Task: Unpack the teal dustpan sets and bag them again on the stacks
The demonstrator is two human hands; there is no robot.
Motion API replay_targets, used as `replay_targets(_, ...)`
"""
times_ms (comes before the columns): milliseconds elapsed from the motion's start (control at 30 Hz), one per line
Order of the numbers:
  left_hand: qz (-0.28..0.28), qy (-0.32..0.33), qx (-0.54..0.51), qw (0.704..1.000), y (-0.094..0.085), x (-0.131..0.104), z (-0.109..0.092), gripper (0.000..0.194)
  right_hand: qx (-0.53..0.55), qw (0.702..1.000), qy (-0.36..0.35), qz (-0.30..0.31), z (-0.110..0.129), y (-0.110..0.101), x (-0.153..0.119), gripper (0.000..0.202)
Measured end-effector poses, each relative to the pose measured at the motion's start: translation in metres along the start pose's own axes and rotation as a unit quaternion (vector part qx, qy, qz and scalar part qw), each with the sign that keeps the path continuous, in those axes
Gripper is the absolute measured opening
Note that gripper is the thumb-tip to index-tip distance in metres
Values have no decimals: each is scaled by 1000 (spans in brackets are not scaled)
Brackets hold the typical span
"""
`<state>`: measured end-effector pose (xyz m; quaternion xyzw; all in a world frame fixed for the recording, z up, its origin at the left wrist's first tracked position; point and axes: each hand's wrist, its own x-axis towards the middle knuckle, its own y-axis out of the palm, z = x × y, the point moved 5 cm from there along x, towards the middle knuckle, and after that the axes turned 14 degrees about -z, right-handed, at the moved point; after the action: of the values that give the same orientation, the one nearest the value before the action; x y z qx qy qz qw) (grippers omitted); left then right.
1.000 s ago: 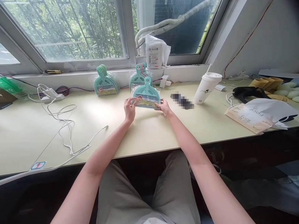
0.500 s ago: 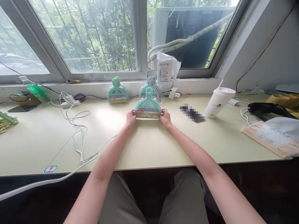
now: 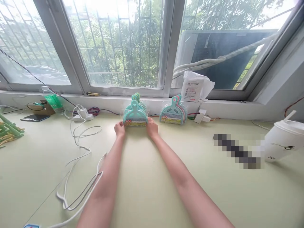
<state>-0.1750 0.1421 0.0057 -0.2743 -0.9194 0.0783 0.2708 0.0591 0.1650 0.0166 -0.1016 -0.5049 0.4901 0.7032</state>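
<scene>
Between my two hands is a teal dustpan and brush set (image 3: 135, 115) in clear packaging, standing upright with its handle up. My left hand (image 3: 119, 129) is closed on its lower left corner, and my right hand (image 3: 152, 127) grips the lower right corner. Directly behind it, and partly hidden by it, stands a row of similar sets (image 3: 136, 96) with green and teal handles. To the right, apart from my right hand, another row of dustpan sets (image 3: 173, 111) in teal and pink leans by the wall.
White cables (image 3: 83, 145) trail over the table at left, near a power strip (image 3: 83, 116), a phone (image 3: 35, 117) and a green-labelled bottle (image 3: 53, 100). At right stand a white cup (image 3: 285, 139) and a blurred dark object (image 3: 237, 152). A wrapped white package (image 3: 193, 88) sits on the sill.
Both hands have carried the dustpan set left and farther back, from in front of the right row to in front of the left row. The camera view has also shifted.
</scene>
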Motion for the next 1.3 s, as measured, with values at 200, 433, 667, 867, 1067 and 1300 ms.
replay_targets(200,-58,4,17,998,32,37,7,49,-8,999,-13,-40,5,32,40,64)
replay_targets(433,5,18,42,999,45,36,2,41,24,995,-72,-71,8,38,46,69)
replay_targets(667,-58,60,27,996,29,33,-11,33,61,990,-51,-115,8,20,45,54)
replay_targets(867,-110,64,-18,992,28,34,-18,33,123,984,88,-90,-17,26,52,33)
replay_targets(1067,-77,81,8,994,35,32,-16,20,139,980,128,-70,-17,24,49,36)
replay_targets(1300,-127,109,31,985,4,8,-27,26,56,923,204,-323,-80,-67,28,34)
